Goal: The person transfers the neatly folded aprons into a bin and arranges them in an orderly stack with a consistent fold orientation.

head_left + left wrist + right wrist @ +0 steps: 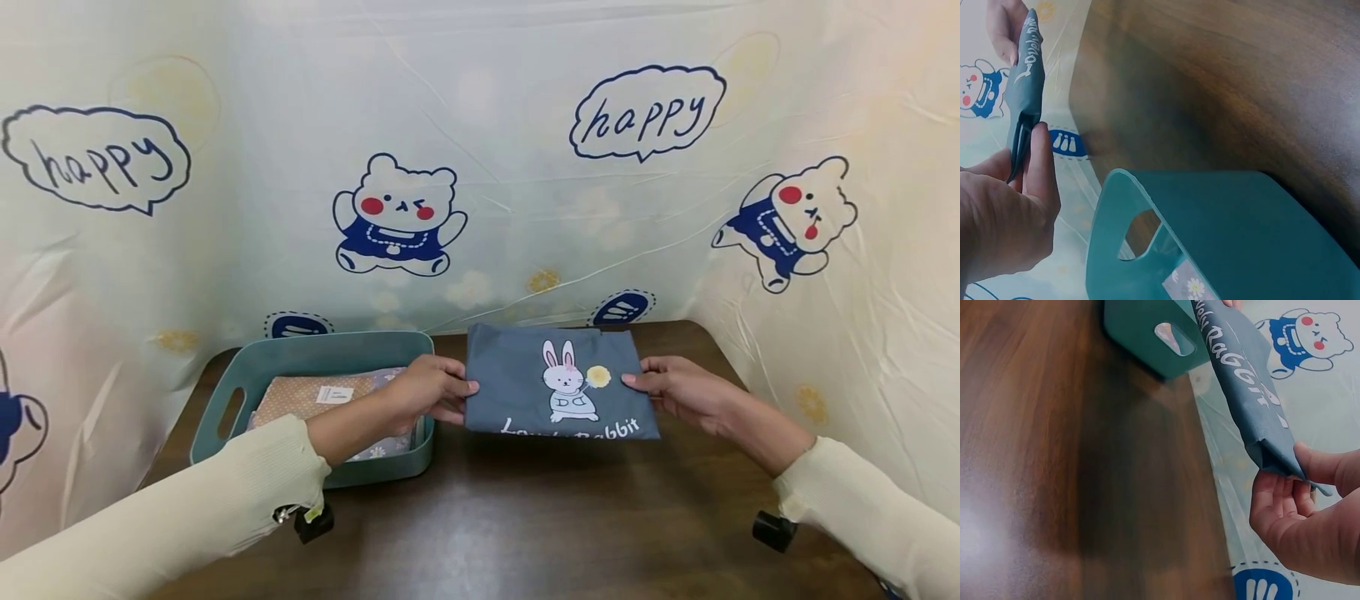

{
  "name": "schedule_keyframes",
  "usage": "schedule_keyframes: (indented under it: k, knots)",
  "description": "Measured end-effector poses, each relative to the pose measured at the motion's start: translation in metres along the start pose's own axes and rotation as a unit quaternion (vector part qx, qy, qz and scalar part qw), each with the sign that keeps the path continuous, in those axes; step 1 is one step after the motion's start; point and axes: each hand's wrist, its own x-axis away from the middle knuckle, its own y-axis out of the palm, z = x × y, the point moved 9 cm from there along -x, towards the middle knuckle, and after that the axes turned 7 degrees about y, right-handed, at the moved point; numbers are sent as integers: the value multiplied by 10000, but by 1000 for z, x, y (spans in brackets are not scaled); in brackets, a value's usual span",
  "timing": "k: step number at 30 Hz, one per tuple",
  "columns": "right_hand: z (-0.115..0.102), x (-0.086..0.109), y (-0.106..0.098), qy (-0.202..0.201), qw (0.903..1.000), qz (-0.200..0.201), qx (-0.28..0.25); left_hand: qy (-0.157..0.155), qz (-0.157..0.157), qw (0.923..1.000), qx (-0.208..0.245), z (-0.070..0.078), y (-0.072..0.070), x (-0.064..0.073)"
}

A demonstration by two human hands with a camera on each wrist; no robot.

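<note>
A folded blue-grey cloth (510, 375) with a printed rabbit, a yellow flower and white lettering is held up above the table, its face toward the head camera. My left hand (427, 387) pinches its left edge, thumb in front and fingers behind. At the opposite edge my right hand (686, 392) grips it the same way. Several stacked layers show at the end by the left hand (1019, 206) in the left wrist view. Seen from the right wrist, the cloth (1241, 381) hangs tilted, with its lower corner between thumb and fingers of the right hand (1310, 512).
A teal plastic basket (367, 342) with handle holes stands on the left of the brown wooden table (480, 533). Inside lie an orange dotted folded cloth (300, 392) with a white label and a lilac flowered one (378, 450). A printed curtain (517, 208) hangs behind.
</note>
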Motion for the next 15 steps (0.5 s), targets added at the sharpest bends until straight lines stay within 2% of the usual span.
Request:
schedule_keyframes:
  k: [5,15]
  knots:
    - [-5,-2,5,-49,10000,-62,52,-61,66,10000,-41,0,-4,5]
    - [-18,-1,14,-45,9997,-204,146,63,114,9995,-301,5,-15,13]
